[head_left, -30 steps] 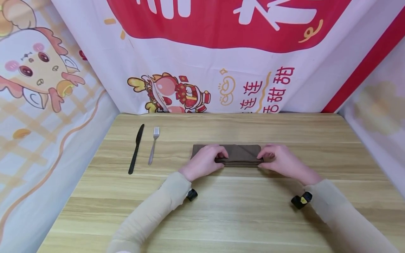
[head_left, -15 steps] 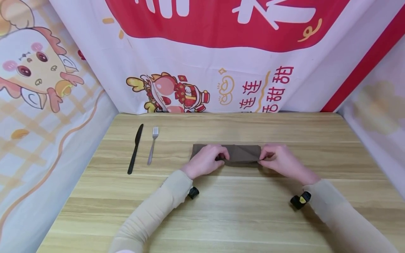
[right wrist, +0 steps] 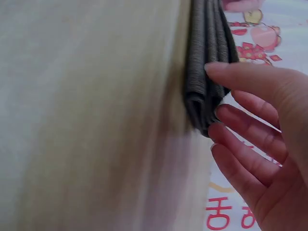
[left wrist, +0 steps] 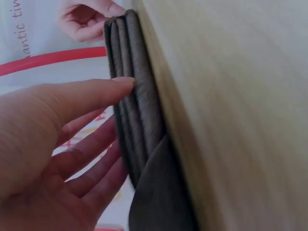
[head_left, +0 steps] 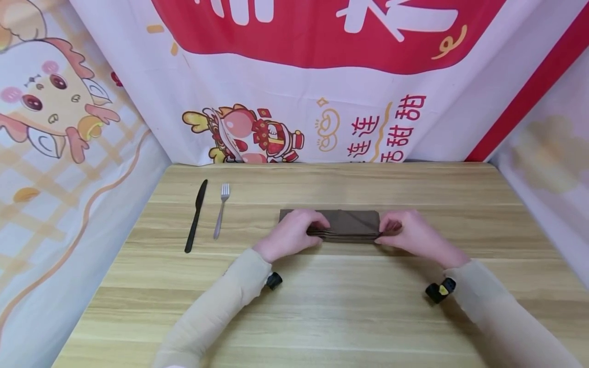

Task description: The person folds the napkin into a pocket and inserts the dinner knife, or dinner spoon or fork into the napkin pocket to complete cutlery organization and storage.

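A dark brown folded cloth (head_left: 352,222) lies as a long flat strip, its stacked layers showing along the near edge. My left hand (head_left: 290,235) holds its left part, with the thumb on the layered edge and the fingers over the top. In the left wrist view, that thumb touches the folds of the cloth (left wrist: 147,96) and the fingers of the hand (left wrist: 72,144) lie behind them. At the right end, my right hand (head_left: 416,235) pinches the corner. The right wrist view shows the thumb of this hand (right wrist: 269,130) against the layers and fingertips at the end of the cloth (right wrist: 197,62).
A black knife (head_left: 196,214) and a silver fork (head_left: 222,210) lie side by side on the left of the wooden table (head_left: 340,317). Printed fabric (head_left: 285,87) hangs behind the table, with more on both sides.
The left hand has shifted slightly left along the cloth. The near edge, briefly covered by the top layer half a second ago, shows its stacked folds again. The right hand stays at the right end.
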The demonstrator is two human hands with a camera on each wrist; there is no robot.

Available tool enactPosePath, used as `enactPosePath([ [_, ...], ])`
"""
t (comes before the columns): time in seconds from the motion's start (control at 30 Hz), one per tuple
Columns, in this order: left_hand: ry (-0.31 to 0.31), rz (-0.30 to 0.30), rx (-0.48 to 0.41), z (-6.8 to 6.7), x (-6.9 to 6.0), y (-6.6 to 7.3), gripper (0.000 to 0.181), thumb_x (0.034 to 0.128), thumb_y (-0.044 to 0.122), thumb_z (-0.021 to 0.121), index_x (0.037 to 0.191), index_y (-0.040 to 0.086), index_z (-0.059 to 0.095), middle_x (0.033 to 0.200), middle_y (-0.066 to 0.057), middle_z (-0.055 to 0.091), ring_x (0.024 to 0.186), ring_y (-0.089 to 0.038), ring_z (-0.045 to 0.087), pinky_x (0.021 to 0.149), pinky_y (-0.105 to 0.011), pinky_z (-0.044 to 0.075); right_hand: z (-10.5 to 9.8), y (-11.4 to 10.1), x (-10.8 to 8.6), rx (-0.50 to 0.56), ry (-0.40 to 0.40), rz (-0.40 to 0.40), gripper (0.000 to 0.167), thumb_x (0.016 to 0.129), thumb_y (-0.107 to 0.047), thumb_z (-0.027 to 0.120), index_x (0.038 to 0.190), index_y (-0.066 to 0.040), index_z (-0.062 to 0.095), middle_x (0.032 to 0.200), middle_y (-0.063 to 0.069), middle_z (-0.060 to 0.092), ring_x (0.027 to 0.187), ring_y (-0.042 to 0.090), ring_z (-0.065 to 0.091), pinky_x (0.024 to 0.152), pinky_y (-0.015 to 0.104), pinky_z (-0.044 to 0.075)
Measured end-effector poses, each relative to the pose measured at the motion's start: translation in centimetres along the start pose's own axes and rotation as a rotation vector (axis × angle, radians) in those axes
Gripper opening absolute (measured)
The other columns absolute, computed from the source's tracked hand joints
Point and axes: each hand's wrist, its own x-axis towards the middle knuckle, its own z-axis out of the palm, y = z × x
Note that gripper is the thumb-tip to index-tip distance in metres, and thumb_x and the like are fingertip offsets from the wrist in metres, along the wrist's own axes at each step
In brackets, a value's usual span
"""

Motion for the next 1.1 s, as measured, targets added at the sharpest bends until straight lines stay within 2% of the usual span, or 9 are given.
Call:
enactPosePath([
  [0.13,0.08,-0.02,-0.001,-1.6,-1.5,-0.9,0.032,0.0857,0.014,0.084,0.116,0.012,0.072,0.118,0.001,0.068,0.113,-0.017,0.06,0.1,-0.034,0.046,-0.5,-0.4,-0.1,0.0,0.028,0.03,0.027,0.079,-0.016,0.09,0.1,-0.014,0.073,0.095,-0.002,0.071,0.086,0.018,0.066,0.077,0.042,0.056],
  [0.27,0.133,-0.072,-0.025,-3.3,-3.4,-2.0,0.034,0.0824,0.009,0.086,0.113,0.009,0.071,0.115,-0.001,0.066,0.11,-0.021,0.06,0.097,-0.038,0.048,-0.5,-0.8,-0.1,-0.054,0.044,-0.015,0.03,0.08,-0.016,0.09,0.107,-0.014,0.079,0.102,-0.001,0.073,0.095,0.02,0.067,0.083,0.045,0.056],
  [0.4,0.135,-0.094,-0.03,-4.0,-5.0,-3.0,0.034,0.0806,0.007,0.087,0.111,0.007,0.071,0.112,-0.002,0.067,0.105,-0.024,0.063,0.092,-0.039,0.051,-0.1,-0.9,-0.1,-0.097,0.055,-0.07,0.026,0.079,-0.016,0.09,0.103,-0.016,0.082,0.105,0.0,0.074,0.101,0.023,0.069,0.087,0.049,0.055],
  [0.53,0.102,-0.095,-0.009,-3.7,-6.0,-3.6,0.031,0.0811,0.008,0.087,0.109,0.009,0.073,0.109,-0.002,0.069,0.103,-0.023,0.064,0.091,-0.039,0.052,0.2,-0.8,-0.3,-0.104,0.051,-0.077,0.025,0.078,-0.015,0.09,0.102,-0.017,0.083,0.106,0.001,0.074,0.1,0.024,0.069,0.087,0.051,0.055],
  [0.7,0.064,-0.082,0.031,-3.2,-6.4,-3.9,0.029,0.0835,0.008,0.085,0.111,0.01,0.077,0.112,-0.002,0.07,0.105,-0.02,0.064,0.092,-0.038,0.052,0.5,-0.7,-0.3,-0.11,0.003,-0.082,0.024,0.079,-0.017,0.091,0.1,-0.02,0.082,0.102,-0.006,0.074,0.096,0.017,0.069,0.086,0.047,0.055],
  [0.83,0.04,-0.08,0.04,-3.1,-6.3,-4.0,0.029,0.0841,0.007,0.084,0.112,0.009,0.077,0.113,-0.002,0.071,0.109,-0.02,0.064,0.095,-0.037,0.051,0.6,-0.6,-0.2,-0.135,-0.021,-0.123,0.022,0.078,-0.017,0.091,0.097,-0.019,0.082,0.1,-0.006,0.074,0.095,0.018,0.07,0.087,0.047,0.055],
  [0.93,0.021,-0.1,0.037,-3.0,-6.0,-4.1,0.03,0.0834,0.007,0.085,0.112,0.009,0.077,0.113,-0.003,0.071,0.109,-0.02,0.063,0.096,-0.038,0.051,0.6,-0.8,-0.2,-0.15,-0.029,-0.142,0.021,0.077,-0.015,0.091,0.096,-0.017,0.082,0.101,-0.004,0.074,0.097,0.02,0.07,0.088,0.048,0.055],
  [1.1,-0.001,-0.154,0.034,-2.7,-5.5,-4.3,0.031,0.0817,0.008,0.087,0.11,0.011,0.075,0.11,-0.002,0.068,0.104,-0.019,0.061,0.094,-0.038,0.051,0.9,-0.8,-0.1,-0.164,-0.033,-0.129,0.023,0.077,-0.013,0.091,0.095,-0.018,0.08,0.1,-0.007,0.072,0.094,0.019,0.068,0.086,0.046,0.055],
])
